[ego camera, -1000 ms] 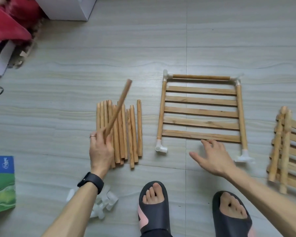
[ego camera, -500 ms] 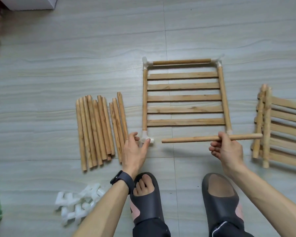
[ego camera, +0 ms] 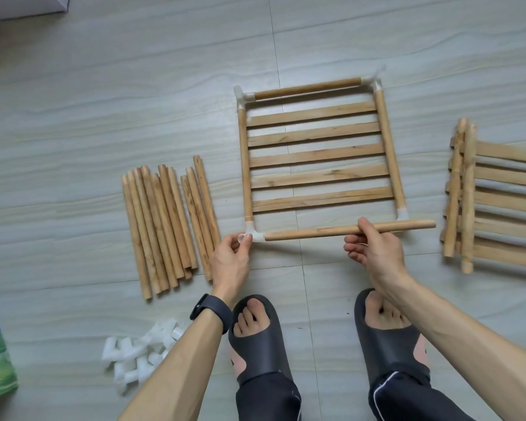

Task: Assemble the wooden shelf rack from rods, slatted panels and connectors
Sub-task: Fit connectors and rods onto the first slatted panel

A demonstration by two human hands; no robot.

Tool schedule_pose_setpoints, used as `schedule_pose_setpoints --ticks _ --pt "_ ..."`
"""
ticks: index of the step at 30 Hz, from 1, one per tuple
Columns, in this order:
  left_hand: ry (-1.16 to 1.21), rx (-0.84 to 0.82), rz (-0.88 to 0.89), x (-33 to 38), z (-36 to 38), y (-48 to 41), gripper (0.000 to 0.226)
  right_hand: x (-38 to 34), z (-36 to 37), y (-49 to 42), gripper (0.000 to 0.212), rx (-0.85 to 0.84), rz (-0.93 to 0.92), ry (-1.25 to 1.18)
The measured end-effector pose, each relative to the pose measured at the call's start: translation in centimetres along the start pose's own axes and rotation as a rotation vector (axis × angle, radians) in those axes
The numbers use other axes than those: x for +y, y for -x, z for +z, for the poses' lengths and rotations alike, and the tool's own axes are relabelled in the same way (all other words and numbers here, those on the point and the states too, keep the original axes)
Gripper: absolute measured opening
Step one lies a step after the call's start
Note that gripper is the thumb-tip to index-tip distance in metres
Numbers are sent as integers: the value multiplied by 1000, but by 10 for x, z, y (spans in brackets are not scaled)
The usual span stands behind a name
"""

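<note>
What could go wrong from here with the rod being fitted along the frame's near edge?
1. The right hand grips the rod far from its left tip, which sits at the mouth of the near-left connector pinched by the left hand; it may enter skewed and jam.
2. The rod's right end overshoots the near-right connector, so seating it there may mean spreading the frame, possibly loosening the far corners.

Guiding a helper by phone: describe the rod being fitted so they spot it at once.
Find the slatted frame mid-floor. Along its near edge runs one rod, gripped by the right hand, its left end at the connector the left hand pinches. Unlike the piled rods, it lies crosswise.
</note>
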State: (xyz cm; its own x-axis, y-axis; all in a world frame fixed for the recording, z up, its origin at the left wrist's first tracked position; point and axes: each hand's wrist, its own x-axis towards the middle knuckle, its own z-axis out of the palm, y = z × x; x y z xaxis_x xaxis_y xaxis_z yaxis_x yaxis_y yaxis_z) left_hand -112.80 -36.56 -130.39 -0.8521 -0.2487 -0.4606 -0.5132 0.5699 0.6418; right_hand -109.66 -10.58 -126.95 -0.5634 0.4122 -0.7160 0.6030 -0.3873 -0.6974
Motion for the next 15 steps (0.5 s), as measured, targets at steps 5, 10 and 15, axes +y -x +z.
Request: schedule_pose_setpoints --ticks 5,10,15 --pt "78 27 -11 -1 0 -1 35 2 0 12 33 -36 -20 10" --pt "100 35 -31 0 -2 -7 37 7 6 25 31 -9 8 -70" --pt "58 34 -30 3 -2 -6 38 8 12 27 30 -59 26 -87"
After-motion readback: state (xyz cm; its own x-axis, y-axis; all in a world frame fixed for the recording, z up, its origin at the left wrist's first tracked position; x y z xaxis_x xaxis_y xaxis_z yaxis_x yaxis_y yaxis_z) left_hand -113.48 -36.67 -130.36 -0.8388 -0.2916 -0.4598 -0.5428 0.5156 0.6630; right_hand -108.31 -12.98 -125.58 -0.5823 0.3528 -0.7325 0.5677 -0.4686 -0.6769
